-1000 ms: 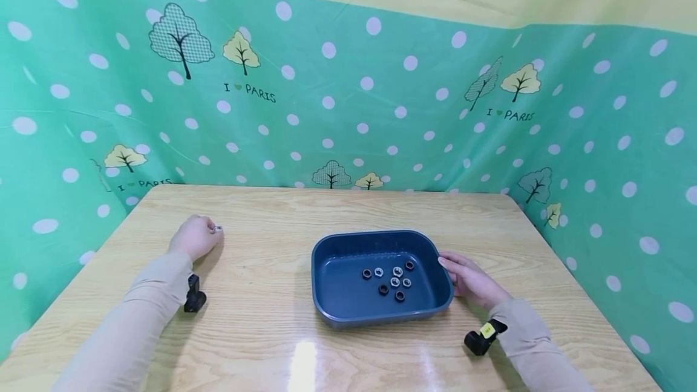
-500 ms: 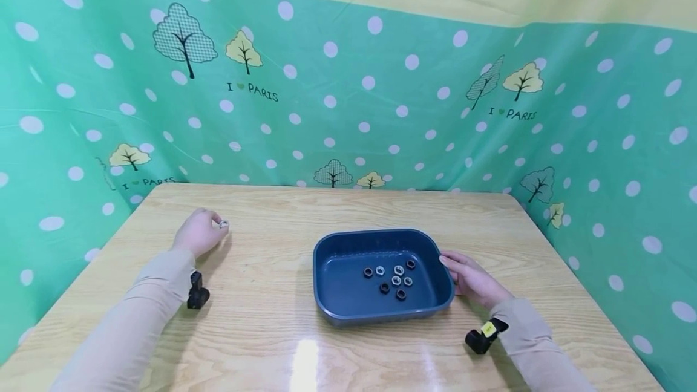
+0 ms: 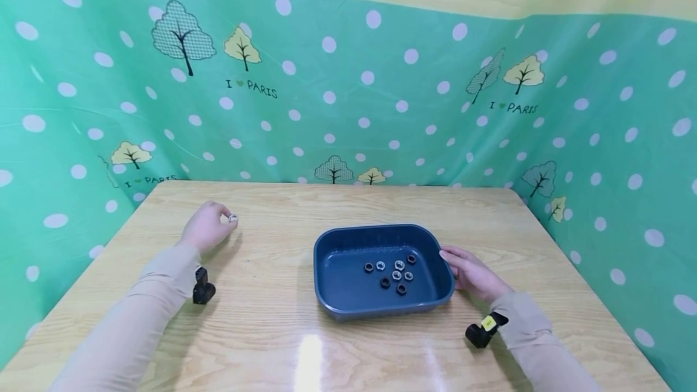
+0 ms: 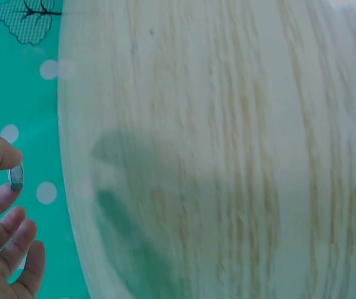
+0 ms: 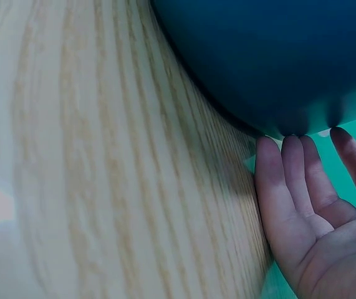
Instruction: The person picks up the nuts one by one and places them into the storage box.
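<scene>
In the head view my left hand [image 3: 209, 225] is over the left part of the table, pinching a silver nut [image 3: 233, 218] between thumb and forefinger. The left wrist view shows the nut [image 4: 16, 177] edge-on at the fingertips, the other fingers loosely bent. A dark blue plastic basin [image 3: 348, 313] stands near the middle of the table. Several silver and black nuts, among them a black nut [image 3: 385, 282] and a silver nut [image 3: 399, 265], lie on its floor. My right hand [image 3: 474, 274] touches the basin's right side; in the right wrist view its fairly straight fingertips meet the outer wall [image 5: 271, 68].
The wooden table [image 3: 261, 331] carries the basin. A green cloth [image 3: 348, 107] with white dots and trees hangs behind and beside it. Each wrist wears a small black camera, such as the right camera [image 3: 480, 336].
My left hand, with the silver nut between its fingertips, has moved a little to the right and away from me. The right hand and the basin stay in place.
</scene>
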Demonstrator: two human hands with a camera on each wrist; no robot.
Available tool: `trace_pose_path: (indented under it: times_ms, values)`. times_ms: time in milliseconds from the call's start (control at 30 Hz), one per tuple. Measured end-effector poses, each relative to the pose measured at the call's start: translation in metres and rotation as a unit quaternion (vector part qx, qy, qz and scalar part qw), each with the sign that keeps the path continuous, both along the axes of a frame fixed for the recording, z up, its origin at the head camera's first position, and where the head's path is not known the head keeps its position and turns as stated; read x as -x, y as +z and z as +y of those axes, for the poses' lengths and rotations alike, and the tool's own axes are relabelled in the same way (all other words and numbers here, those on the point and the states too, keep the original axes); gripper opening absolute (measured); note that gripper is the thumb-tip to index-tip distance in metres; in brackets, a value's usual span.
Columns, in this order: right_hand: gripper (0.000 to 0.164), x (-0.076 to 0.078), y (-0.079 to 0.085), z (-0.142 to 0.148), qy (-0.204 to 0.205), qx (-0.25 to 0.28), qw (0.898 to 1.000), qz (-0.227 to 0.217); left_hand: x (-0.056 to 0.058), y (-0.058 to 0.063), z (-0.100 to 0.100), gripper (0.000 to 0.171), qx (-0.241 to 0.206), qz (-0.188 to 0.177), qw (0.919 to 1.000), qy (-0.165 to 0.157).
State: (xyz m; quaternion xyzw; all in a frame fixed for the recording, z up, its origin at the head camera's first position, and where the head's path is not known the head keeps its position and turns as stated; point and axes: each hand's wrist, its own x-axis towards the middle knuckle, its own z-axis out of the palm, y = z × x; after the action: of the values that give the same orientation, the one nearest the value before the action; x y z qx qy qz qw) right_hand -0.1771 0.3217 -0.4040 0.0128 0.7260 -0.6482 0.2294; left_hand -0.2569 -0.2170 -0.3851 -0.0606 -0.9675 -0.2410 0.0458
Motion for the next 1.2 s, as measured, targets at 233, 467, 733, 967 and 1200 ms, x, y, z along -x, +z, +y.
trace_pose_path:
  times_ms: [233,467,733,967,1200]
  values:
    - [0.068,0.000,0.002,-0.001,-0.001,0.003,1.000,0.002,-0.004,0.012,0.014,0.029,-0.009,0.016,0.9997,-0.014]
    - [0.069,0.001,0.002,0.000,-0.003,0.001,1.000,0.003,-0.003,0.016,0.023,0.023,-0.018,0.038,0.9986,-0.033]
    - [0.069,0.000,0.001,-0.001,-0.004,0.004,1.000,0.001,-0.005,0.019,0.028,0.024,-0.027,0.034,0.9984,-0.037]
    - [0.067,-0.001,0.000,-0.002,-0.010,0.004,1.000,0.000,-0.008,0.023,0.033,0.024,-0.042,0.037,0.9974,-0.047]
    - [0.069,-0.002,0.000,-0.002,-0.005,0.007,1.000,0.005,-0.012,0.025,0.045,0.020,-0.048,0.050,0.9952,-0.068]
